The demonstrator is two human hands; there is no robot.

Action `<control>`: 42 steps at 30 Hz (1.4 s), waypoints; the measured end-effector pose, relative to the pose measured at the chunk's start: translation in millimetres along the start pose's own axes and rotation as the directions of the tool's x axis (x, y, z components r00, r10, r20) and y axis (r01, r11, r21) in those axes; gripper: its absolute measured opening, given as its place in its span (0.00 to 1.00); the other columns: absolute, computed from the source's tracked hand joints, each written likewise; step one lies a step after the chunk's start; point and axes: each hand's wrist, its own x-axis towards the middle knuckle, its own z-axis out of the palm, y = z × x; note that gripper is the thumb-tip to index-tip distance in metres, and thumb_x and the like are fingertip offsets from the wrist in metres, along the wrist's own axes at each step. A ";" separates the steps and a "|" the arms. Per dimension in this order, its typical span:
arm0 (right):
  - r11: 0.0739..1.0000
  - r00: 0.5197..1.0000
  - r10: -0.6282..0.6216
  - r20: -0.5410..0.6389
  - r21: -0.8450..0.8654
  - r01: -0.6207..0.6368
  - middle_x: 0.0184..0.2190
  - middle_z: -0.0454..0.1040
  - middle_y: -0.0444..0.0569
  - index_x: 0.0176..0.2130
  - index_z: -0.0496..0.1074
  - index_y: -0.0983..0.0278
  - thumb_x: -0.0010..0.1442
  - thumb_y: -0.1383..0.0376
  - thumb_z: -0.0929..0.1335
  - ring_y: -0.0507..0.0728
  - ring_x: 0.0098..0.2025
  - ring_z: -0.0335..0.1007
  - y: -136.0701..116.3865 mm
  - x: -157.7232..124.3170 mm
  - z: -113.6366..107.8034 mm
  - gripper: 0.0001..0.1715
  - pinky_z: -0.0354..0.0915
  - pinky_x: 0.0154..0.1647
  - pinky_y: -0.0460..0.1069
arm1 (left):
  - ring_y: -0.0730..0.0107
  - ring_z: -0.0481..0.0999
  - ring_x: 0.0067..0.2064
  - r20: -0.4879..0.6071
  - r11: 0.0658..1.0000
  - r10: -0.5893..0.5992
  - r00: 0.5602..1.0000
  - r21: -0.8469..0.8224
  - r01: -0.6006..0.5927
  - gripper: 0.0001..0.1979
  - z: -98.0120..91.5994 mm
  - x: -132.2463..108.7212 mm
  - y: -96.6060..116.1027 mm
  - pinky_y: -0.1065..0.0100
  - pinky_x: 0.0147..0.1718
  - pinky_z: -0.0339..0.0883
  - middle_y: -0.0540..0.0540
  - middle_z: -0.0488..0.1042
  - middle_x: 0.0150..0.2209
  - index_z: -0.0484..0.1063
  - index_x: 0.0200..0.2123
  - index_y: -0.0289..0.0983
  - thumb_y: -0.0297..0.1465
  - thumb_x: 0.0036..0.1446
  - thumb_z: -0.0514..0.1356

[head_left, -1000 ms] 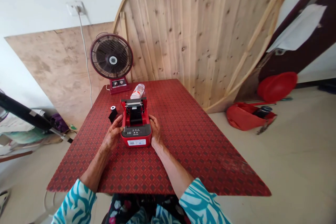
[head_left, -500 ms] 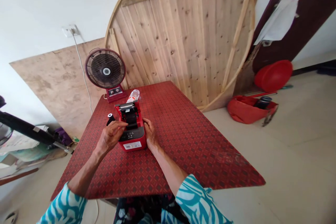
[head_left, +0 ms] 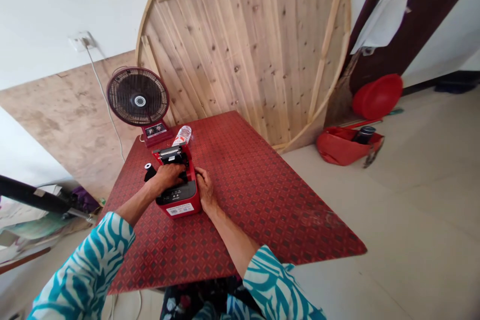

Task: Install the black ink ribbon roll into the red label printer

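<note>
While the right hand (head_left: pixel 205 189) grips the side of the open red label printer (head_left: pixel 177 194), the left hand (head_left: pixel 167 177) curls over its compartment, its hold hidden.

i'm looking into a plain room in a home, more a spare corner than a workshop. a round wooden tabletop (head_left: pixel 243 50) leans on the wall at twelve o'clock, a plywood sheet (head_left: pixel 63 110) at ten, with a desk fan (head_left: pixel 138 97) before it. a red basin (head_left: pixel 378 96) and red bag (head_left: pixel 339 147) sit on the tiled floor (head_left: pixel 393 210) at two.
</note>
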 end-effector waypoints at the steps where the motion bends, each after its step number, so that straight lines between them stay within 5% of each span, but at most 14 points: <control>1: 1.000 1.000 -0.006 -0.001 0.006 0.006 0.43 0.76 0.45 0.42 0.75 0.57 0.55 0.59 0.63 0.57 0.49 0.68 -0.4 -0.1 0.2 0.17 0.60 0.54 0.52 | 0.53 0.77 0.39 -0.002 1.000 -0.005 1.000 0.006 0.005 0.14 1.8 0.5 0.0 0.62 0.39 0.65 0.44 0.79 0.33 0.77 0.33 0.44 0.26 0.39 0.67; 20: 1.000 1.000 0.006 0.018 -0.002 -0.006 0.44 0.75 0.45 0.44 0.74 0.58 0.57 0.58 0.62 0.57 0.49 0.68 3.5 0.3 -0.7 0.18 0.60 0.55 0.52 | 0.48 0.76 0.44 -0.025 0.993 0.037 0.999 -0.114 -0.040 0.16 -13.6 -9.4 1.4 0.59 0.44 0.65 0.41 0.78 0.40 0.77 0.39 0.43 0.27 0.43 0.64; 27: 1.000 1.000 0.018 0.011 -0.002 -0.018 0.44 0.76 0.45 0.44 0.74 0.58 0.56 0.59 0.63 0.58 0.50 0.68 10.8 3.2 -1.3 0.18 0.61 0.54 0.53 | 0.59 0.76 0.40 0.012 0.960 0.058 0.998 -0.275 -0.052 0.21 -26.5 -25.0 1.4 0.63 0.42 0.66 0.44 0.77 0.40 0.72 0.50 0.40 0.32 0.51 0.60; 35: 1.000 1.000 -0.001 0.005 -0.013 0.001 0.44 0.76 0.46 0.43 0.75 0.59 0.56 0.59 0.63 0.58 0.49 0.68 6.3 1.9 -2.1 0.17 0.61 0.54 0.53 | 0.72 0.69 0.25 0.046 0.757 -0.008 0.999 -0.652 0.036 0.19 -22.7 -41.1 3.7 0.72 0.25 0.61 0.51 0.72 0.25 0.71 0.44 0.35 0.34 0.47 0.62; 42: 1.000 1.000 0.000 0.031 -0.021 0.000 0.45 0.76 0.47 0.45 0.74 0.59 0.57 0.58 0.62 0.58 0.50 0.68 7.4 1.2 -3.1 0.18 0.61 0.54 0.54 | 0.72 0.70 0.27 -0.069 0.548 -0.110 0.991 -0.836 0.002 0.19 -32.5 -50.4 17.2 0.73 0.26 0.61 0.51 0.75 0.27 0.74 0.40 0.37 0.30 0.41 0.68</control>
